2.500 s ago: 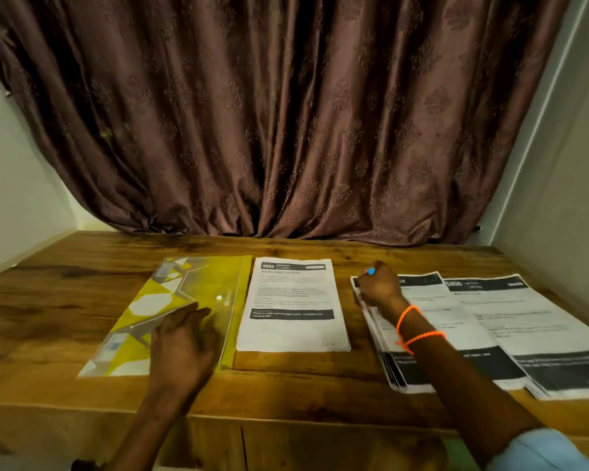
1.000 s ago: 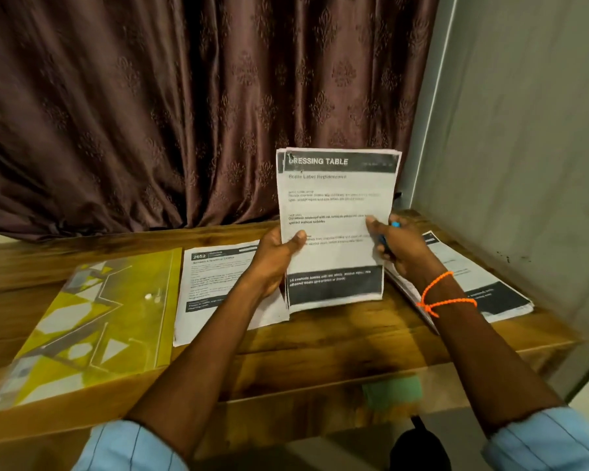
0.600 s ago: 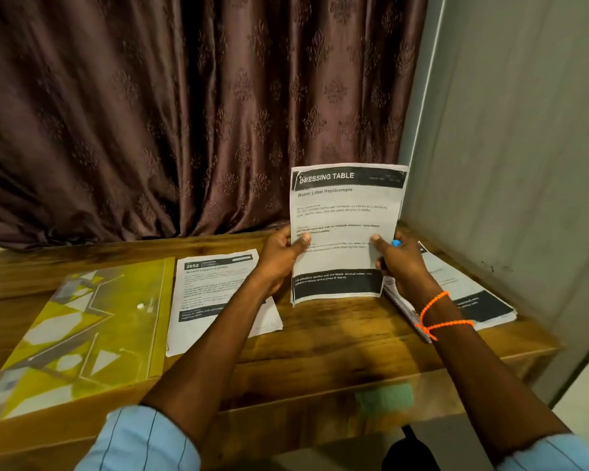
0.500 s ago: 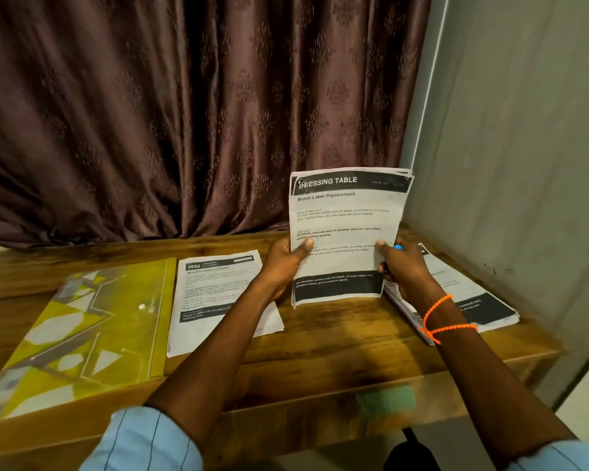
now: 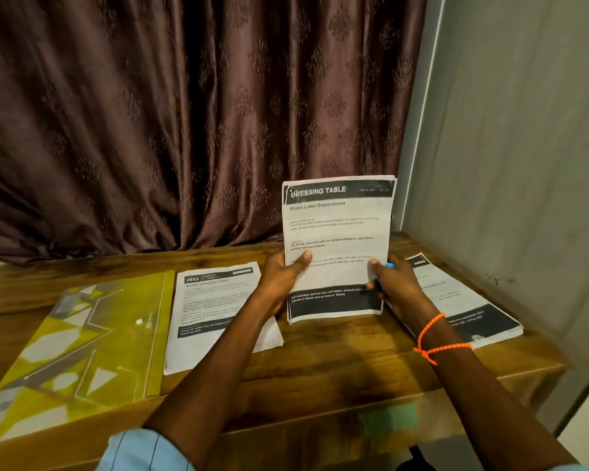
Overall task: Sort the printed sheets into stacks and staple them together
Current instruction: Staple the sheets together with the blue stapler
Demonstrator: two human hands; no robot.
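Fingers, left hand (image 5: 281, 278): curled round the left edge of the held stack (image 5: 337, 246), thumb pressed on its front page.
Fingers, right hand (image 5: 397, 287): gripping the stack's right edge, thumb on the front; a small blue object (image 5: 390, 265) shows at the knuckles, too hidden to tell what it is.
Held stack: upright, headed "DRESSING TABLE", bottom edge touching the desk (image 5: 337, 362); several sheet edges show at the top corner.
Single sheet (image 5: 215, 311): flat on the desk left of the held stack, partly under the left forearm.
Right pile (image 5: 463, 304): printed sheets lying flat near the desk's right corner, behind the right hand.
Yellow folder (image 5: 82, 348): flat at the desk's left, just beside the single sheet.
Wrist: orange beaded band (image 5: 437, 338) on the right arm.
Backdrop: brown patterned curtain (image 5: 184, 113).
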